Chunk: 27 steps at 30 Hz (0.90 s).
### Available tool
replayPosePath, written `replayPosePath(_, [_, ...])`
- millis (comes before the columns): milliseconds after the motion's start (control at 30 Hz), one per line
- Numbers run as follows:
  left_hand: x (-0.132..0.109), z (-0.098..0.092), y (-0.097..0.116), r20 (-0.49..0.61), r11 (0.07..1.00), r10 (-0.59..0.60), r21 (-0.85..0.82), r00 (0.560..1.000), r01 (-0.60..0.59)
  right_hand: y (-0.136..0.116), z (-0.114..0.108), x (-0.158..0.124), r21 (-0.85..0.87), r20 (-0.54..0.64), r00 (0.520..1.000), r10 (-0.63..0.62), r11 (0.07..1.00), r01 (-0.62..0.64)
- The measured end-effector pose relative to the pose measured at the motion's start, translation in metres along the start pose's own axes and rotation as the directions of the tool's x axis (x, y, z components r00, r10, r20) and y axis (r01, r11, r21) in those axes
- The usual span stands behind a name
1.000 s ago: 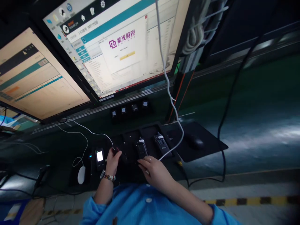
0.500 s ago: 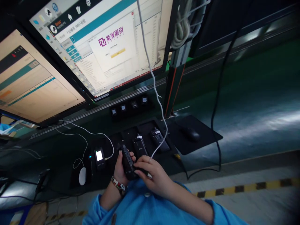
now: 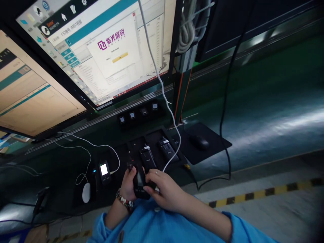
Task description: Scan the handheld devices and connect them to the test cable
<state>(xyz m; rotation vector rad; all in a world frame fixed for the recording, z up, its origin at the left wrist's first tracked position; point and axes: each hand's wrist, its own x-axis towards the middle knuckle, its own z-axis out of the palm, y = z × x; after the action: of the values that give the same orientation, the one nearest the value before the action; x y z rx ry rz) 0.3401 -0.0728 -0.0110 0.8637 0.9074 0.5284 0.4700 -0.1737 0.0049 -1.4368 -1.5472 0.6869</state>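
The left hand [image 3: 128,184] holds a small black plastic handset [image 3: 138,180] up in the air, just above the near edge of the dark green tabletop [image 3: 253,101] and close to the person's blue shirt. Its fingers are wrapped tight around the handset's left side and back, so most of them are hidden; only the thumb shows on the front. A bead bracelet [image 3: 124,201] sits on that wrist.

The right hand [image 3: 165,192] is at the handset's right side, with bent fingers that touch it. A thin white cable [image 3: 162,91] hangs down in front of the big bright computer screen [image 3: 101,50] and ends at this hand. Its plug is hidden behind the fingers, so I cannot tell if they grip the plug, the handset or both.

Just past the hands lies a flat black tray with slots [image 3: 155,135]. Two more black handsets lie in it side by side, one [image 3: 148,158] near the hands and one [image 3: 167,150] further right.

To the left stands a tiny black gadget with a lit white window [image 3: 103,169], and beside it a white oval mouse [image 3: 86,193]. To the right, a black mouse [image 3: 199,142] rests on a black mat [image 3: 219,145].

A second pale screen [image 3: 30,101] is cut off at the left edge. The writing on both screens is too small to read.
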Motion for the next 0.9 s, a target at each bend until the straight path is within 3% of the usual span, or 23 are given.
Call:
replayPosePath(133, [0.002, -0.003, -0.007, 0.015, 0.999, -0.023, -0.042, 1.000, 0.023, 0.002, -0.001, 0.000, 0.132, 0.025, 0.996, 0.083, 0.987, -0.086])
replayPosePath(267, [0.006, -0.005, -0.010, -0.072, 0.997, -0.020, -0.074, 0.997, 0.015, 0.005, 0.000, 0.003, 0.216, 0.090, 0.964, 0.249, 0.940, -0.263])
replayPosePath(400, [0.009, -0.009, -0.011, -0.174, 1.000, -0.017, -0.024, 0.985, 0.013, 0.016, 0.007, 0.008, 0.382, 0.171, 0.904, 0.391, 0.820, -0.427])
replayPosePath(500, [0.010, -0.010, -0.008, -0.203, 1.000, -0.014, 0.024, 0.979, 0.020, 0.024, 0.012, 0.010, 0.521, 0.184, 0.900, 0.395, 0.737, -0.431])
replayPosePath(733, [0.010, -0.005, 0.000, -0.146, 0.998, -0.044, 0.032, 0.988, 0.049, 0.018, 0.012, 0.011, 0.279, 0.110, 0.898, 0.426, 0.854, -0.439])
replayPosePath(900, [0.012, -0.013, -0.004, -0.175, 0.996, 0.007, 0.090, 0.985, 0.009, 0.015, 0.007, 0.012, 0.322, 0.170, 0.900, 0.401, 0.841, -0.436])
